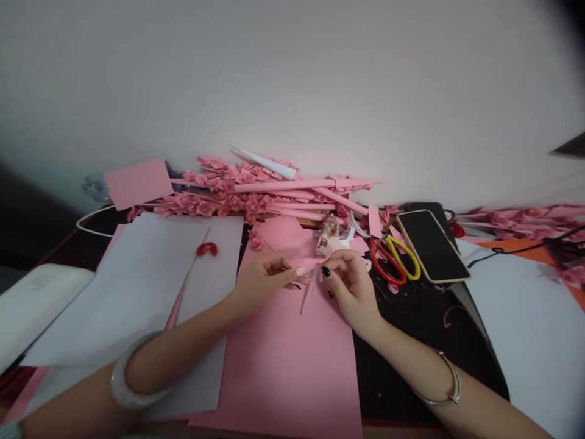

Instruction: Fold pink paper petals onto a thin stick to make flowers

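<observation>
Over a large pink sheet [292,366], my left hand [267,280] pinches a small folded piece of pink paper [308,263] between thumb and fingers. The fingertips of my right hand [351,289] are closed on the other end of the same piece. A pale pointed flap [309,296] hangs down from it between the hands. My thumb and fingers partly hide how the paper is folded. Just beyond the hands lies a pale pink glue gun-like object [326,244], whose kind I cannot be sure of. A pink paper flower [256,239] rests near the left hand.
Red-and-yellow-handled scissors [397,261] and a phone [433,247] lie to the right. Pink paper flower stems [283,186] are piled along the wall. White sheets [132,292] cover the left side, with a small red object [206,249] on them. A white device [46,299] sits far left.
</observation>
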Tool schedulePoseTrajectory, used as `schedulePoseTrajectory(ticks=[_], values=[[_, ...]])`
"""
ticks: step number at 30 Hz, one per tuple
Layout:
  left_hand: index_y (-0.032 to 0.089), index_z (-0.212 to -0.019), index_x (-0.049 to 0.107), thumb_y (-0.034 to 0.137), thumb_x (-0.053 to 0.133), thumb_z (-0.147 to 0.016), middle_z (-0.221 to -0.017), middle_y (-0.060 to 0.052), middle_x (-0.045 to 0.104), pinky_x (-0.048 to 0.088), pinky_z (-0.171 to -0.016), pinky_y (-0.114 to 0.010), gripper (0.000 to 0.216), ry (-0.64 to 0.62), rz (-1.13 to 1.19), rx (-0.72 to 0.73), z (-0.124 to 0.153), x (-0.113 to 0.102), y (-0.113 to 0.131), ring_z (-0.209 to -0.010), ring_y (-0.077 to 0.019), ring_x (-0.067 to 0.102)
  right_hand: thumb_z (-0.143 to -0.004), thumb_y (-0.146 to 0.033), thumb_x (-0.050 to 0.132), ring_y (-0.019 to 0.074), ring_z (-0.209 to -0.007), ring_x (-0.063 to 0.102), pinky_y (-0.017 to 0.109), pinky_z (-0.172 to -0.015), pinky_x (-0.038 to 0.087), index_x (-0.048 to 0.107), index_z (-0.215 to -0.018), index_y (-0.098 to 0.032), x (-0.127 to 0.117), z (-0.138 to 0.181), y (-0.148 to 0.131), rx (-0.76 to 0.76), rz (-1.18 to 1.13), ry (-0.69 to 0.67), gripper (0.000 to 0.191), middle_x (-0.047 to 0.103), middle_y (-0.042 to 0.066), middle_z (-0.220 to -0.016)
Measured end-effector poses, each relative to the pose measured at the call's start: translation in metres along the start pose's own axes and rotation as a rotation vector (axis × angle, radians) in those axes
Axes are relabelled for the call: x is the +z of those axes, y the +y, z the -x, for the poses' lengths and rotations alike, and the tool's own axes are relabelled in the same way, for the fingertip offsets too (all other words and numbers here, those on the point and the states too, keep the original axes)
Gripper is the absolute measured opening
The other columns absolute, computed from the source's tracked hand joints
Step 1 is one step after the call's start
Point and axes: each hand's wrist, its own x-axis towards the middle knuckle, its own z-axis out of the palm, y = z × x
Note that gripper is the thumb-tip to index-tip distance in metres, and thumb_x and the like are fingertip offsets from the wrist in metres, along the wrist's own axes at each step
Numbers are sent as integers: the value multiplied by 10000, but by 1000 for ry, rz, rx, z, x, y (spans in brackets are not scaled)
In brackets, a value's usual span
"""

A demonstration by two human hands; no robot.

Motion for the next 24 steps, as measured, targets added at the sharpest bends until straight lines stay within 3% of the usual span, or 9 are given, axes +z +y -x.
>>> schedulePoseTrajectory(ticks=[7, 15, 19, 24], values=[[150, -712, 558, 321, 665, -745, -743, -24, 700, 561, -691, -275, 205, -16, 1, -19, 1, 0, -2, -812, -193, 704, -844, -168, 540, 92, -554, 453, 211, -481, 381, 452, -911, -226, 0, -1, 1, 43, 56, 34, 125, 507, -23, -758], [155, -745, 513, 323, 673, -745, -887, -50, 714, 557, -714, -279, 232, -62, 55, -71, 1, 2, -7, -864, -203, 699, -802, -161, 599, 85, -550, 441, 210, -496, 374, 485, -882, -215, 1, -1, -4, 64, -48, 63, 150, 511, -26, -747], [152, -746, 513, 327, 672, -740, -858, -31, 697, 558, -720, -277, 237, -61, 62, -48, 1, 3, -8, -868, -195, 695, -810, -182, 597, 97, -565, 466, 222, -517, 393, 493, -917, -219, 2, 0, -6, 23, -34, 57, 154, 537, -13, -767], [152, -699, 503, 346, 682, -729, -778, 4, 666, 555, -711, -255, 265, -73, 63, -60, 1, 5, -8, -854, -179, 690, -821, -221, 596, 106, -544, 440, 233, -512, 389, 478, -826, -218, 2, 2, -5, -2, 27, 46, 118, 473, -34, -674]])
